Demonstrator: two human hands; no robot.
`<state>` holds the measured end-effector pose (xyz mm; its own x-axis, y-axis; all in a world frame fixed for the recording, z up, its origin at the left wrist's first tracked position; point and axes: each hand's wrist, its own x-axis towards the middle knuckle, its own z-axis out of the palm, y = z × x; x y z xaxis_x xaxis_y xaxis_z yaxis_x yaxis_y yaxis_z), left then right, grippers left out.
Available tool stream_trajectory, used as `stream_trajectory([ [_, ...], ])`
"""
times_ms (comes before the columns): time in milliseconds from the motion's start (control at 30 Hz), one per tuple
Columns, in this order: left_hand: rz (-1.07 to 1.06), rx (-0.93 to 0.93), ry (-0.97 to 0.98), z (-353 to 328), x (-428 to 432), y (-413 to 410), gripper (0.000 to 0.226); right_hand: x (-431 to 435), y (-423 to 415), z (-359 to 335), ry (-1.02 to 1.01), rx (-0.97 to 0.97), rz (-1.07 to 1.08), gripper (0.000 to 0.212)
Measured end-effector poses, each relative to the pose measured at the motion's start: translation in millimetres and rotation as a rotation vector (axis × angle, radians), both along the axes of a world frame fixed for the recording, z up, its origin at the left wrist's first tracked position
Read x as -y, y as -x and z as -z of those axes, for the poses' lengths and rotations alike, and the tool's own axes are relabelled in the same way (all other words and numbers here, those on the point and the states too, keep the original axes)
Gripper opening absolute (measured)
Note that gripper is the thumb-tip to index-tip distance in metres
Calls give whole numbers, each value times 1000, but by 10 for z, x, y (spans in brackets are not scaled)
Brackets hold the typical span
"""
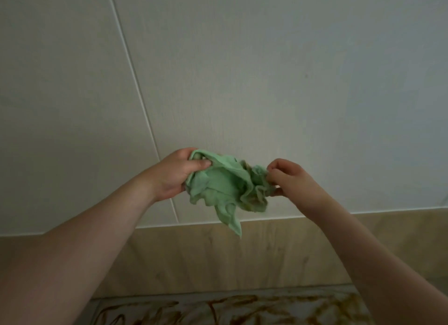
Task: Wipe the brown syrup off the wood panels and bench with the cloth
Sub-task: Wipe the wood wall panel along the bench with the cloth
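The left hand (pixel 173 174) grips and the right hand (pixel 292 179) pinches one green cloth (pixel 223 185), stretched left-right, its tail hanging toward the syrup-streaked bench (pixel 274 300).

Dim, soft, grey light all over.
The wall (pixel 266 70) looks grey, a bit lighter and bluer on the right. Shadows are faint and soft. The arms (pixel 72 252) go dark near the bottom corners. The green cloth (pixel 225 184) is fairly clear, but the syrup (pixel 344 307) on the counter (pixel 271 298) is fuzzy. The wall's straight lines lean and bend near the edges.
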<state>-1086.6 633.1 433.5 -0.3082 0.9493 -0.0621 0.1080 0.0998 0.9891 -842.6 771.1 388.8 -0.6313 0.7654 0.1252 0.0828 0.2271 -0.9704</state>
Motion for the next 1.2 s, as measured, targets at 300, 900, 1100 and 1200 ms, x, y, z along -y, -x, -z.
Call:
stream_trajectory([
  [300,-227,-342,-24,-336,-120,-210,9,-129,-73,-81,-40,107,358,18],
  [900,-123,-928,55,-331,-7,281,38,78,496,-76,23,-57,1,15],
  [1100,-205,-632,3,-190,-47,487,28,-25,427,-348,-275,144,44,28],
  [1200,-275,-887,-27,-209,-113,461,28,-138,323,-375,-445,414,-108,36],
])
